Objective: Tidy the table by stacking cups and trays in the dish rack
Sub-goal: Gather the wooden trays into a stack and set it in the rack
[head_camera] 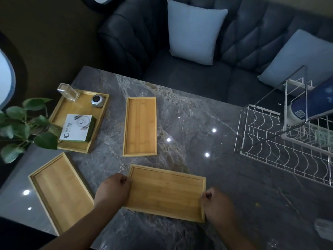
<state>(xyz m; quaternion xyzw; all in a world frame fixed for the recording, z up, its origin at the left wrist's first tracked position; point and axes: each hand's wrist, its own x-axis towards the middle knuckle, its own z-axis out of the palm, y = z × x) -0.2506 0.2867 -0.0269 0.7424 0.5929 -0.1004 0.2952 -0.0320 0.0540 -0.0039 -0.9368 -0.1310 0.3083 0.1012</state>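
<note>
Left hand (112, 190) and right hand (218, 204) grip the short ends of the near tray (165, 192). At far left, the far-left tray (72, 109) holds a box (77, 128), a glass (68, 92) and a tin (97, 101). The dish rack (288, 150) stands right.

Dish rack (281, 139) cut by right edge; plant (23, 129) by left.

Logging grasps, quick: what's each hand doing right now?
Left hand: grips the left end of the nearest bamboo tray.
Right hand: grips the same tray's right end.
</note>
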